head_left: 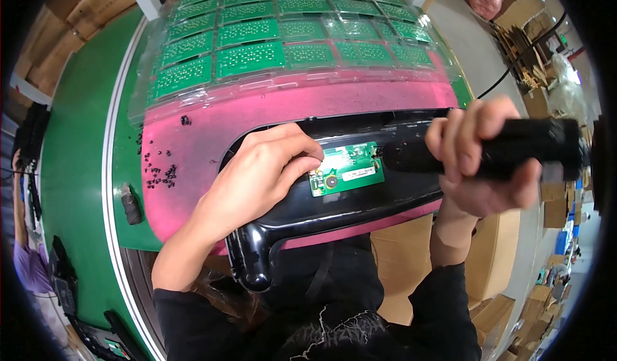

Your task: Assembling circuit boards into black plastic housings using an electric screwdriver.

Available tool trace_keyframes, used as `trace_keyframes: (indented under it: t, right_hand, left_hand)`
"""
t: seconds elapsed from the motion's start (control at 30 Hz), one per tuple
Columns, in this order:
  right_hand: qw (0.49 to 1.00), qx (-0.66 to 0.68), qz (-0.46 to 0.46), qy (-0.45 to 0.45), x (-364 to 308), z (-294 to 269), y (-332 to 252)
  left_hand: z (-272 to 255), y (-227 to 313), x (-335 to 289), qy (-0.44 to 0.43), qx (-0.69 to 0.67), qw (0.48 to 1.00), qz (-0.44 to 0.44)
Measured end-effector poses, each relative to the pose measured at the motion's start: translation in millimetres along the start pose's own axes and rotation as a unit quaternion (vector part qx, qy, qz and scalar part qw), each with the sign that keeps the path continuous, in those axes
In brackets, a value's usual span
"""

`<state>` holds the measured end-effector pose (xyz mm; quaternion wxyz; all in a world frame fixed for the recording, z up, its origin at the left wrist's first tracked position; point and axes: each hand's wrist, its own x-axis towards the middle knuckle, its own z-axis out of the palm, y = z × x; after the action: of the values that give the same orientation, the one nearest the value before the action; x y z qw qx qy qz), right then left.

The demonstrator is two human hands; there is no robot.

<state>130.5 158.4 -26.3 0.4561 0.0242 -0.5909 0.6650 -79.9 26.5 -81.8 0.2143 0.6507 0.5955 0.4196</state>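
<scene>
A green circuit board (350, 175) with a white label strip lies in the hollow of a black plastic housing (308, 214), which has a stubby arm at its lower left. My left hand (260, 174) rests over the housing's left part, thumb and forefinger closed at the board's left edge. My right hand (479, 145) is wrapped around a black cylindrical electric screwdriver (530, 149). Its narrow end points left and reaches the board's right edge. Exactly what the tip touches is too small to tell.
The housing sits on a pink mat (193, 117). Loose black screws (160, 176) are scattered at its left, near a dark wrapped bottle-like object (131, 205). Clear trays of green circuit boards (249, 56) fill the far side. Cardboard boxes (402, 258) stand below; another person (32, 268) is far left.
</scene>
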Motion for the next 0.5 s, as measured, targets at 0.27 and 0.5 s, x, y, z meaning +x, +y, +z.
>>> trace_keyframes:
  t: [0.27, 0.5]
  right_hand:
    - [0.997, -0.045, 0.065, 0.025, 1.9, -18.0, 13.8]
    - [0.996, -0.049, 0.075, 0.013, 4.2, -21.6, 19.4]
  left_hand:
    - [1.3, 3.8, 2.0, -0.079, 0.026, 0.996, 0.021]
    - [5.5, -2.0, 4.1, -0.107, 0.028, 0.990, 0.082]
